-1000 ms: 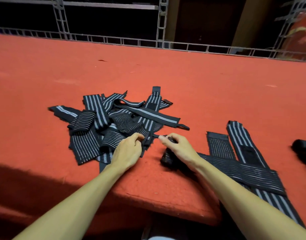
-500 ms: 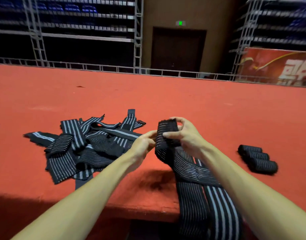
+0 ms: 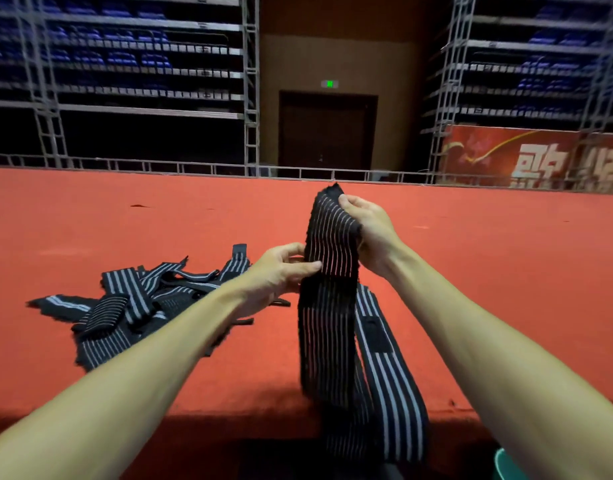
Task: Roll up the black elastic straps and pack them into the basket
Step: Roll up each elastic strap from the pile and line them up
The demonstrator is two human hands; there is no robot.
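Your left hand (image 3: 277, 277) pinches the strap (image 3: 329, 306) midway and your right hand (image 3: 369, 230) grips its top end, holding it upright over the red platform (image 3: 505, 271). The pile (image 3: 125, 306) lies left, partly hidden by your forearm. A teal rim (image 3: 504, 465), bottom right, may be the basket. The strap has risen since before.

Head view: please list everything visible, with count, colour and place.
Platform: one, red, foreground.
Held strap: one, black with pale stripes, raised mid-frame, tail hanging over the near edge.
Wide-striped strap: one, black and grey, draped over that edge behind it.
Pile: several straps, black with white stripes, left on platform.
Railing: one, grey, far edge.
Door: one, dark, back centre.
Sign: one, green, above door.
Banner: one, red, back right.
Seats: many, blue, back rows.
Left hand: pinches Held strap mid-length.
Right hand: grips its top end.
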